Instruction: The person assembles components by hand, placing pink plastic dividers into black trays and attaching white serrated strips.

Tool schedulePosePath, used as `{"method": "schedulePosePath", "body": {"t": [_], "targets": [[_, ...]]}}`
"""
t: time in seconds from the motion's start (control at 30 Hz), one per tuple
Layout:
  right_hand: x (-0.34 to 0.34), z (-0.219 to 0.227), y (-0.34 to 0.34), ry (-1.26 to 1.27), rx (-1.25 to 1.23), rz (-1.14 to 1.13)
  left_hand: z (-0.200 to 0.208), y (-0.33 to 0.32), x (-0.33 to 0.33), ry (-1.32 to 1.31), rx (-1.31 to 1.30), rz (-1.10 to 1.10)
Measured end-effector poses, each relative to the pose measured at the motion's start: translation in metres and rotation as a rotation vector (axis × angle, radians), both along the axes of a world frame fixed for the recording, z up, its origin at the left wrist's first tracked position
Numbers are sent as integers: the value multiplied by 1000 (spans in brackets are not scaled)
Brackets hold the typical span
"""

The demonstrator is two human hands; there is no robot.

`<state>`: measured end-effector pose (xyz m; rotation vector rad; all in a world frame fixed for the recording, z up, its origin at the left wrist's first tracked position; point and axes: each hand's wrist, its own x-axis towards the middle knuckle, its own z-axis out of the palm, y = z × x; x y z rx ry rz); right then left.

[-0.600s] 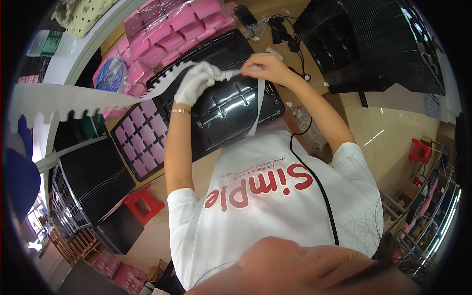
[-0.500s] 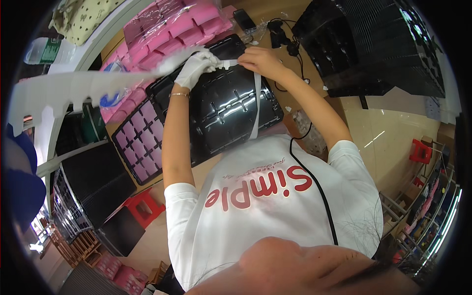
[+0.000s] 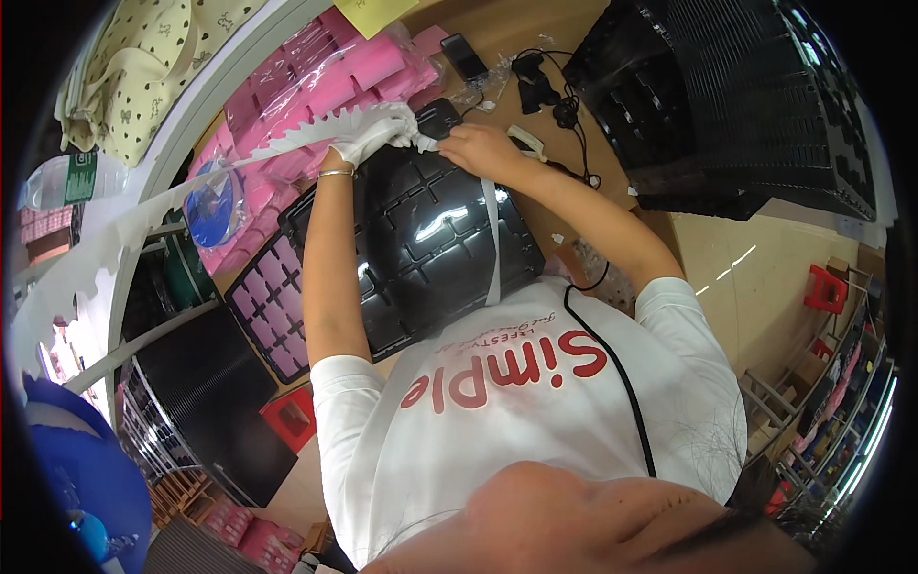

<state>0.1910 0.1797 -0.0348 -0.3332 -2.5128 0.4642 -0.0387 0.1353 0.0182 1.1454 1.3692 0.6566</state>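
My left hand (image 3: 378,137), in a white glove, is closed on a white strip with a jagged edge (image 3: 311,132). The strip runs off to the left in a long curve. My bare right hand (image 3: 486,153) pinches the white piece between my two hands; its fingertips are partly hidden. Both hands are over the far part of a glossy black moulded tray (image 3: 421,234), which lies in front of my body. A narrow plain white band (image 3: 494,244) crosses the tray from below my right hand toward my shirt.
Pink moulded trays in clear plastic (image 3: 330,81) lie at the back left, beside a blue roll in plastic (image 3: 212,208). Tall black tray stacks (image 3: 736,105) stand right. A phone (image 3: 464,57) and black cables (image 3: 566,110) lie at the back. A pink-filled black tray (image 3: 268,306) is left.
Both hands have shifted slightly left, still close together. The jagged strip has swung and now lies nearer the pink trays. The view has turned a little, showing more of the patterned cloth.
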Motion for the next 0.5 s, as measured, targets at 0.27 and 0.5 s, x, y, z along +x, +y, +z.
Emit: {"method": "schedulePosePath", "body": {"t": [0.27, 0.5], "targets": [[-1, 0, -1, -170, 128, -53, -9, 8, 4, 65, 41, -25], [-6, 9, -4, -228, 101, -106, -16, 12, 3, -37, -1, -24]]}}
